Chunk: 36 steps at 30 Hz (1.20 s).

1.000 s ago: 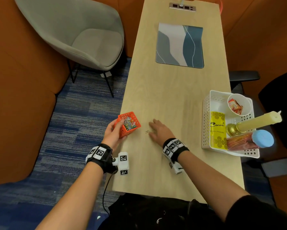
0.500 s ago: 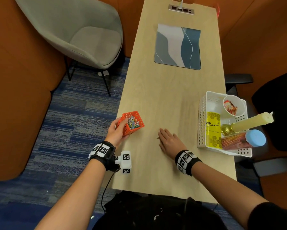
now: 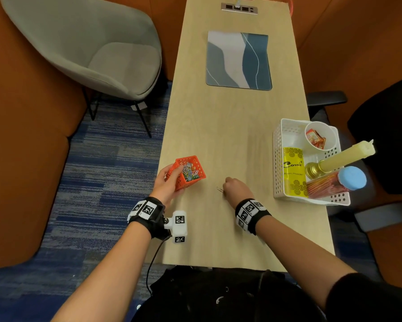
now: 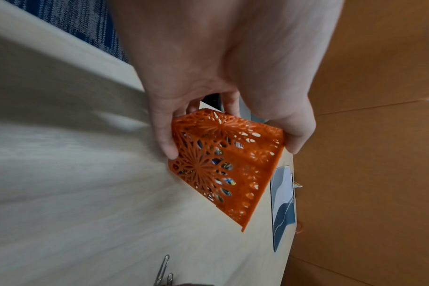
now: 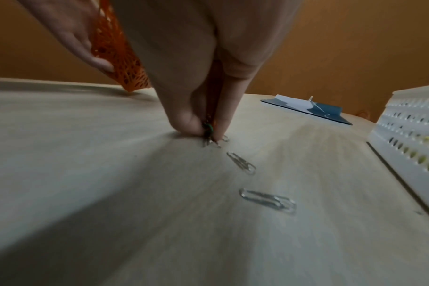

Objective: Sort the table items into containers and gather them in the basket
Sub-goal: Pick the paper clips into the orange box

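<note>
My left hand (image 3: pixel 169 182) grips a small orange lattice box (image 3: pixel 190 173) of coloured paper clips, tilted on one edge near the table's left side; the left wrist view shows thumb and fingers on its sides (image 4: pixel 223 160). My right hand (image 3: pixel 236 188) is bunched on the table to its right, its fingertips (image 5: pixel 191 123) pinching a few paper clips (image 5: pixel 208 131) against the wood. Two silver paper clips (image 5: pixel 241 162) (image 5: pixel 268 200) lie loose close behind the fingers. One clip (image 3: pixel 219 189) shows beside the hand in the head view.
A white perforated basket (image 3: pixel 279 159) stands at the table's right edge, holding a yellow packet, a candle in a gold holder, a blue-lidded jar and a white cup. A blue-grey mat (image 3: pixel 238 60) lies farther up. A grey chair (image 3: pixel 97 47) stands left.
My right hand slid right across the table, away from the orange box, and went from lying flat to bunched fingers pinching clips. The left hand keeps the orange box tilted.
</note>
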### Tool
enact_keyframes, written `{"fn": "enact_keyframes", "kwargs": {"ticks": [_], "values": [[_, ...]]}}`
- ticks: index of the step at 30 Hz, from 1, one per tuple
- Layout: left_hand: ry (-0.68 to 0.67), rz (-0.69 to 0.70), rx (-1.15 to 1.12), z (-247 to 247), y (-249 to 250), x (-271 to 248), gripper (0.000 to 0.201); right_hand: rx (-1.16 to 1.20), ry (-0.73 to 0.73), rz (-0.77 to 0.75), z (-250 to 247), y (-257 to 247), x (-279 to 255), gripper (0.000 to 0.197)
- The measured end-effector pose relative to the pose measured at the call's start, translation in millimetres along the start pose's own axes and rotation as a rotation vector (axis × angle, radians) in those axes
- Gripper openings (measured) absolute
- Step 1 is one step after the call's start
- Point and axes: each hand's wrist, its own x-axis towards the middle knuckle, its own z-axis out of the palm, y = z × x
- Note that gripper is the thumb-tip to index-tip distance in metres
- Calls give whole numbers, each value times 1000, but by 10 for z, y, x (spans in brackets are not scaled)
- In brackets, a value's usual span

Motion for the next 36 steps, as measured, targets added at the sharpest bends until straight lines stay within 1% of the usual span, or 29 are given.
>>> {"fn": "enact_keyframes", "kwargs": {"ticks": [4, 7, 9, 11, 13, 15, 17, 18, 20, 22, 24, 25, 27, 28, 29, 30, 31, 33, 34, 36], "values": [[-10, -5, 51, 89, -9, -43, 38, 40, -29, 91, -122, -24, 147, 21], [-23, -11, 77, 168, -22, -78, 37, 203, -10, 186, -182, 104, 242, 15], [-40, -17, 91, 216, -34, -91, 36, 407, -30, 294, -236, 259, 250, 9], [-60, -16, 101, 261, -55, -91, 33, 668, -27, 404, -302, 436, 193, 8], [-73, -8, 121, 310, -81, -85, 35, 928, 82, 473, -429, 573, 84, 8], [-83, -2, 140, 362, -97, -95, 41, 1168, 191, 466, -634, 620, -28, 9], [-98, -11, 164, 419, -102, -116, 54, 1328, 242, 387, -858, 582, -98, 10], [-105, -17, 171, 455, -101, -131, 57, 1357, 250, 329, -957, 536, -120, 11], [-120, -21, 192, 518, -108, -141, 52, 1312, 238, 195, -1082, 423, -137, 10], [-134, -28, 201, 571, -119, -153, 48, 1194, 211, 87, -1119, 316, -142, 6], [-145, -36, 204, 600, -101, -173, 56, 1125, 244, 42, -1096, 286, -140, 5], [-145, -38, 207, 599, -94, -181, 61, 1128, 286, 55, -1068, 309, -144, 4], [-140, -38, 192, 567, -78, -182, 66, 1184, 359, 163, -948, 410, -161, 7], [-135, -37, 178, 535, -82, -163, 69, 1203, 362, 257, -840, 477, -176, 10], [-128, -39, 167, 497, -86, -143, 73, 1179, 333, 361, -720, 532, -200, 11], [-123, -39, 159, 459, -88, -132, 73, 1108, 268, 463, -577, 569, -232, 10], [-118, -36, 153, 426, -79, -131, 68, 1033, 173, 539, -423, 587, -273, 10], [-102, -39, 136, 369, -66, -123, 53, 975, 1, 599, -148, 549, -345, 16], [-95, -40, 132, 348, -66, -117, 48, 953, -27, 599, -40, 506, -366, 18], [-80, -37, 132, 312, -62, -115, 45, 915, 46, 580, 109, 432, -370, 18]]}}
